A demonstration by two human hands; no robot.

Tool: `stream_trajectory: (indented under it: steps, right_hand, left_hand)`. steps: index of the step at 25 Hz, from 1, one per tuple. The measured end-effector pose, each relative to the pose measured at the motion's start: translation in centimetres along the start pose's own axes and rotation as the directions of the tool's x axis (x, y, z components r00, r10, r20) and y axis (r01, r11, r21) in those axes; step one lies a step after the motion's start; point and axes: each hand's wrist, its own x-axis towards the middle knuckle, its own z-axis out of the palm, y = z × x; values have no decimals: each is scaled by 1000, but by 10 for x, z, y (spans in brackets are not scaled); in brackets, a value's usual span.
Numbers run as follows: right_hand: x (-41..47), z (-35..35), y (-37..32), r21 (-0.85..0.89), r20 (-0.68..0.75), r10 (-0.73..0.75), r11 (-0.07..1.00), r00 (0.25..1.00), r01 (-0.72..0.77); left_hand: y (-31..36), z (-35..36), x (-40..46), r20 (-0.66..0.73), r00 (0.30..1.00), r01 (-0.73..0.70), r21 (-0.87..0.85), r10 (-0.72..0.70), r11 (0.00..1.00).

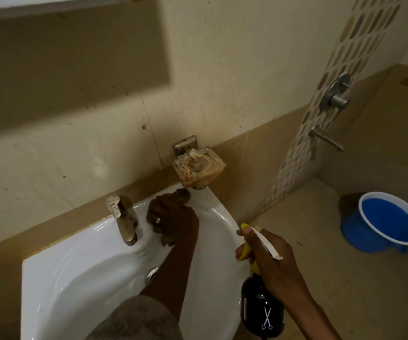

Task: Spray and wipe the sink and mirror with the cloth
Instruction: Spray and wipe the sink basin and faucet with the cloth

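Left hand: the left hand (172,217) is closed round a dark brown cloth (183,194), pressed on the white ceramic sink (80,273) rim, right of the steel tap (122,218).
Right hand: the right hand (269,256) is wrapped round a black spray bottle with yellow trigger (260,310), held at the sink's right edge.

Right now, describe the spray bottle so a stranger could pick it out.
Find the white sink. At its right rim, the right hand holds the spray bottle. It has a black body with a white scissors mark and a yellow-and-white trigger head.
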Motion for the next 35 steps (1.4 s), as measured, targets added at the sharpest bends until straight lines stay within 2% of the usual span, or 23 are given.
stream_trajectory:
  steps: [4, 9, 12, 14, 16, 19, 21, 23, 24, 25, 26, 27, 28, 29, 30, 31, 33, 35]
  right_hand:
    - [-11, -15, 2, -11, -18, -15, 1000, 1000, 15]
    - [-29, -42, 4, -5, -95, -15, 1000, 995, 15]
    - [-34, -52, 7, 4, -135, 6, 1000, 991, -5]
    - [-37, -58, 7, -2, -167, -4, 1000, 986, 4]
    - [-39, -62, 6, 3, -190, -5, 1000, 982, 6]
    - [-41, -65, 7, 39, -219, 9, 999, 976, -1]
    - [-42, -62, 4, 32, -220, -3, 999, 975, 11]
    - [-43, -59, -3, 26, -219, -25, 999, 975, 32]
    - [-43, -58, -8, 31, -219, -37, 999, 975, 45]
    - [-43, -57, -13, 43, -221, -49, 997, 974, 59]
    - [-44, -58, -16, 52, -223, -60, 996, 973, 73]
    - [-45, -58, -18, 53, -225, -75, 995, 972, 89]
    - [-46, -58, -19, 53, -224, -88, 993, 971, 102]
    - [-47, -58, -19, 53, -229, -92, 993, 969, 107]
    - [-49, -59, -18, 51, -238, -90, 993, 967, 105]
    - [-52, -58, -17, 46, -245, -88, 994, 966, 102]
    - [-55, -56, -13, 47, -248, -84, 994, 965, 98]
    - [-58, -56, -7, 58, -250, -68, 995, 966, 85]
  left_hand:
    - [25, 6, -24, 72, 997, -24, -169, 37, 985]
    - [28, 18, -76, 58, 972, -200, -298, 227, 933]
    - [20, 18, -102, 85, 933, -305, -337, 351, 891]
    - [11, 15, -117, 98, 867, -452, -264, 489, 852]
    - [0, 9, -126, 128, 765, -616, -142, 632, 775]
    - [-16, -9, -146, 320, 631, -711, -125, 706, 692]
    - [-32, -26, -160, 422, 508, -778, -150, 751, 610]
    - [-45, -49, -162, 500, 388, -744, -326, 775, 583]
    - [-50, -63, -159, 534, 344, -637, -471, 772, 610]
    - [-55, -78, -154, 510, 329, -522, -603, 795, 603]
    - [-60, -90, -146, 477, 380, -367, -709, 793, 602]
    - [-65, -95, -137, 377, 500, -273, -786, 780, 555]
    - [-65, -99, -125, 341, 667, -105, -837, 662, 537]
    - [-63, -97, -106, 309, 825, 16, -849, 473, 528]
    - [-59, -89, -87, 245, 925, 64, -853, 291, 517]
    - [-52, -80, -65, 138, 977, 26, -834, 162, 551]
    - [-34, -62, -26, -8, 996, -69, -714, 90, 697]
    - [-14, -44, -4, 18, 997, -52, -493, 70, 868]
